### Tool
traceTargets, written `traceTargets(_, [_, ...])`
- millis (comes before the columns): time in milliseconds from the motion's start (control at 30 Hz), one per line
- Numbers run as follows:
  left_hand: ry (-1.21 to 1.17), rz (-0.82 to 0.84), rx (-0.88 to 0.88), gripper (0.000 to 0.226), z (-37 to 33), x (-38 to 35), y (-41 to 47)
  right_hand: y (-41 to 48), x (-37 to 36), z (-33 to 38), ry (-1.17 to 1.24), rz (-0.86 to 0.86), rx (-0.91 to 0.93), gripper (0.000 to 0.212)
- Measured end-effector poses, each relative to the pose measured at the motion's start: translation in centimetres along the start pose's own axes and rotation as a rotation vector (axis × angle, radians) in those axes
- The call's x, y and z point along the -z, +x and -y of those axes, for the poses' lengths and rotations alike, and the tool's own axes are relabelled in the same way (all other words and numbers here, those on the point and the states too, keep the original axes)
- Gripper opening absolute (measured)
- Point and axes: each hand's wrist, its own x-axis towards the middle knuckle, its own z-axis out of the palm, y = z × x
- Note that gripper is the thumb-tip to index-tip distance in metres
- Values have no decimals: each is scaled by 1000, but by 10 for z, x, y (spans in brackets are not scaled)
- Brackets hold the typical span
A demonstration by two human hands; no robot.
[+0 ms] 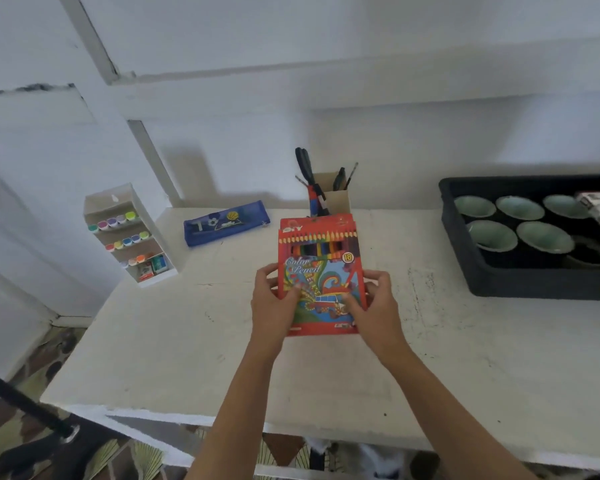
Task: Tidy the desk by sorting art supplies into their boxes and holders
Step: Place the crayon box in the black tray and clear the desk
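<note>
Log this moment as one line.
left hand grips colour pencil box | right hand grips it too | box at desk middle

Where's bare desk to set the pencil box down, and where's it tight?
Widest: front-left desk, bordered by marker rack, blue pencil case and the front edge. Also the strip between the held pencil box and the black tray. Tight: back edge around the cardboard holder.

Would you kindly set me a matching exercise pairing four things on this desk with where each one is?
1. pencil box
2. pencil case
3. scissors
4. bowls

A. standing in the cardboard holder
B. inside the black tray
C. held by the left hand and right hand
D. lying flat on the desk

Pairs: 1-C; 2-D; 3-A; 4-B
</note>
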Motion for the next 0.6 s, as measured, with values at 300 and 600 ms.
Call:
traceTargets(300, [-110, 231, -68, 41, -54, -136, -16, 26, 153, 17, 33, -153, 22, 33])
traceTargets(600, [-140, 426, -80, 36, -87, -298, -42, 72, 320, 5, -81, -265, 16, 33])
